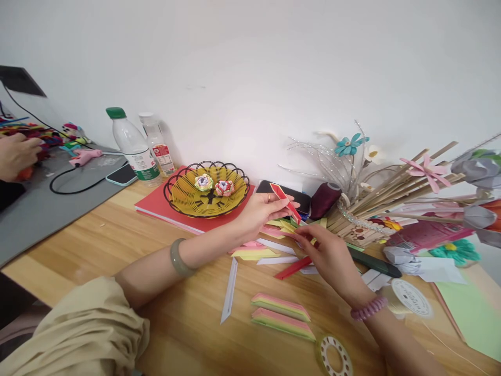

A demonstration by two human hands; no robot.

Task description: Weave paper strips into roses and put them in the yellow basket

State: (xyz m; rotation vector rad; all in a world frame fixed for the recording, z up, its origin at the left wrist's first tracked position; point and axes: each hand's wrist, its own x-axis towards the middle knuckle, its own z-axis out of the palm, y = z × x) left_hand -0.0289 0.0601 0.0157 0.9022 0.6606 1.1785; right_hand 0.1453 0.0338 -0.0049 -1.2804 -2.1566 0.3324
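My left hand point(266, 211) is closed on a red folded paper strip point(285, 202), pinched between thumb and fingers above the table. Beside it, my right hand point(326, 256) reaches into a loose pile of folded paper strips in yellow, white, pink and red. Its curled fingertips meet the end of a pink folded paper strip point(278, 231). A red strip point(293, 268) lies below that hand. Nearer to me are two stacks of pink, yellow and green strips point(282, 322), set side by side. One white strip point(229, 291) lies apart on the left.
A yellow woven basket point(183, 201) with two paper flowers stands on a red book point(151, 203). Behind are two bottles point(135, 149). Tape point(334, 357), a thread spool point(407, 297) and craft flowers point(426, 169) sit right. Another person's hand point(18, 154) is far left.
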